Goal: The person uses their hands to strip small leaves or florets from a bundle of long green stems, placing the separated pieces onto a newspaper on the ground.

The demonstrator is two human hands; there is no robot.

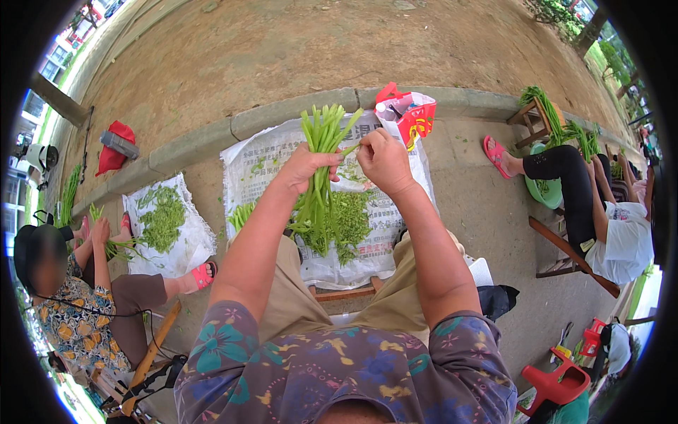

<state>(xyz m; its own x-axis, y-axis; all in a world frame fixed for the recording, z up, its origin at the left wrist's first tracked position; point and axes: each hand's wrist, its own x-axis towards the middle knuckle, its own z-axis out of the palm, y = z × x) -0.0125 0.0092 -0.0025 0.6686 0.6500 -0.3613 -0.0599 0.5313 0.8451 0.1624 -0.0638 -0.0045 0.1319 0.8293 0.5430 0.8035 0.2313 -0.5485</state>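
Note:
My left hand point(307, 168) is wrapped around a thick bunch of green vegetable stalks point(324, 130). Cut ends fan out above the fist, and thinner ends hang below it. Beside it, my right hand point(385, 161) pinches the tip of one thin stalk point(350, 150) that sticks out sideways near my left thumb. Under both hands a white woven sack point(265, 143) with printed writing is spread on the pavement. A heap of small green leaf scraps point(347, 222) lies on it. More stalks point(242, 214) rest at the sack's left side, partly behind my left forearm.
A red and white plastic bag point(408, 114) stands at the sack's far right corner, by a concrete kerb point(296, 108). Leftward, a person point(79, 312) handles stalks by a smaller sack point(198, 233). On the right, another seated person point(625, 238) has a green basin point(544, 185) nearby.

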